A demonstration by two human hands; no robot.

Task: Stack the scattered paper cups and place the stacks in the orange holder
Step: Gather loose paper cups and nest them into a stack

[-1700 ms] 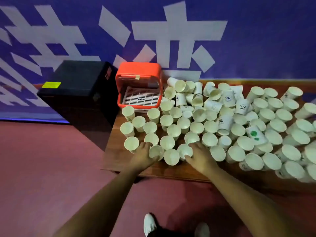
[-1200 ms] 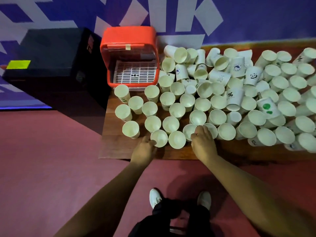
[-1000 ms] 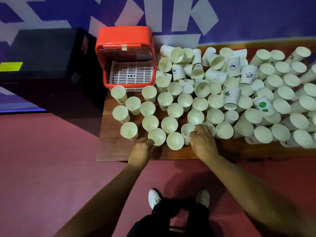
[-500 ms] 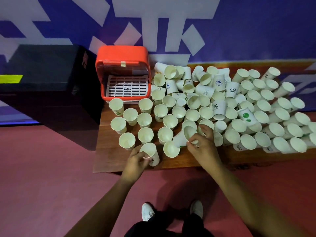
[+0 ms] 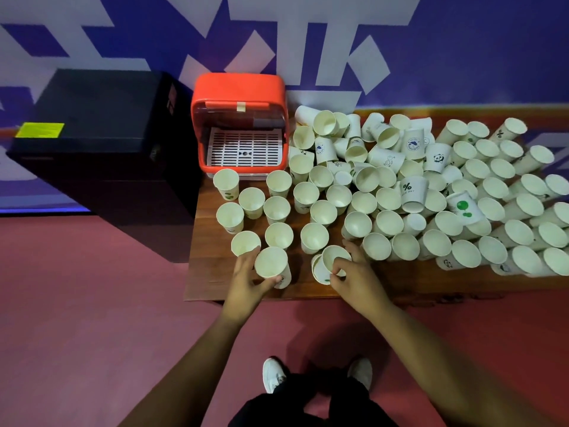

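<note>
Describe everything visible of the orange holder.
The orange holder is a boxy, plastic-looking case with rounded corners, upright at the back left corner of the wooden table, by the blue wall and beside a black box. Its front is open, showing a white slotted tray that holds nothing. A strip of tape sits on the upper front. Loose cups crowd its right side.

the paper cups [image 5: 314, 237] are showing smooth, matt paper walls. the orange holder [image 5: 237, 87] is presenting glossy moulded plastic, and its slotted tray [image 5: 244, 149] is showing white matt plastic. the table [image 5: 212, 272] is displaying smooth wood grain. the black box [image 5: 101, 118] is appearing matt.
</note>
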